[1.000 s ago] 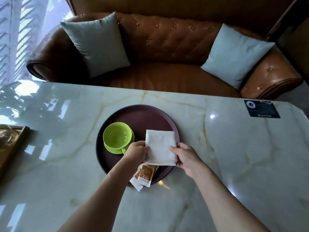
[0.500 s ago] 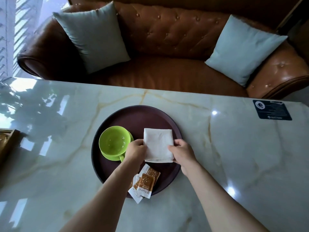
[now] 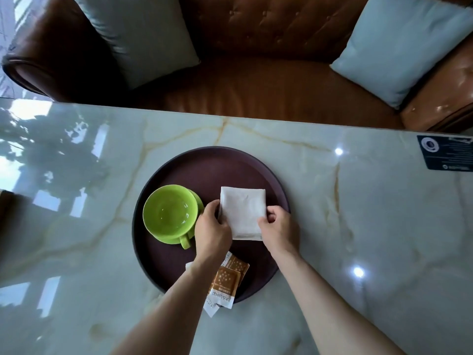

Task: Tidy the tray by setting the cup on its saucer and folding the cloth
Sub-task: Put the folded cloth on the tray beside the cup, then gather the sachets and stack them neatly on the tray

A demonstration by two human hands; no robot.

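The folded white cloth [image 3: 242,216] lies on the round dark tray [image 3: 212,160], pinched at its left edge by the left hand [image 3: 212,230] and at its right edge by the right hand [image 3: 277,228]. Just left of the left hand, the green cup [image 3: 170,212] sits on its saucer [image 3: 198,198]. Below the grip, sugar packets [image 3: 226,283] overhang the tray's near rim onto the marble table [image 3: 371,226].

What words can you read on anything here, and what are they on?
Orange packets on the near rim of the tray: printed writing along the white end, upside down to the camera and too blurred to read.
Dark sticker at the far right of the table: a round logo and rows of small print, too small to read.
Cup, cloth, cushions: no writing visible.
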